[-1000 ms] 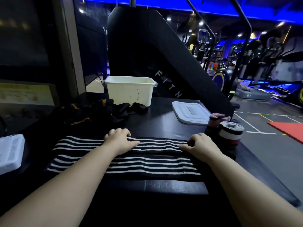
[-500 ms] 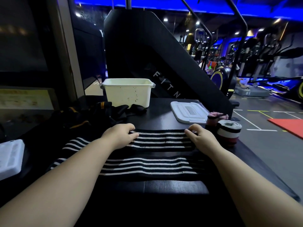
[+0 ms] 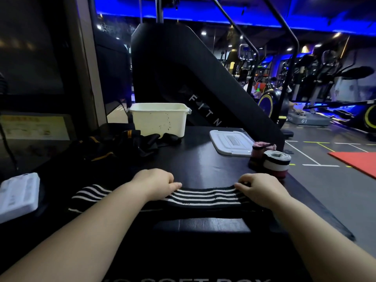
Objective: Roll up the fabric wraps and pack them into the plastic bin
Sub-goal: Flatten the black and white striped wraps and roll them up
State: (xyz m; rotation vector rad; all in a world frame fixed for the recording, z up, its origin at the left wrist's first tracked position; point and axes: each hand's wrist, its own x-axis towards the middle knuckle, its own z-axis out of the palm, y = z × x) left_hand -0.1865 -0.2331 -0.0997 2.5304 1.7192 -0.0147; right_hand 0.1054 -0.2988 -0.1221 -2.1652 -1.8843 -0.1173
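Since half a second ago, draws the far edge of the black-and-white striped wrap [image 3: 203, 197] back toward the body, doubling it into a narrower band across the near part of the worktop [image 3: 203, 165]. Grips its far fold with both hands, fingers curled: left hand [image 3: 156, 183] near the middle, right hand [image 3: 258, 188] at the right end. Looks like preparation only, with no rolling of this wrap begun. Shows two finished rolls, a pink roll [image 3: 262, 148] and a white-and-black roll [image 3: 276, 162], at the right edge, not yet in the plastic bin [image 3: 160, 121] at the far side, its lid [image 3: 232, 142] off. Leaves a heap of black wraps [image 3: 122, 143] with orange trim unrolled beside the bin. Cannot see into the bin; loses the striped wrap's right end under the right hand and its near edge in shadow; cannot identify the white ridged object [image 3: 18, 194] at far left.
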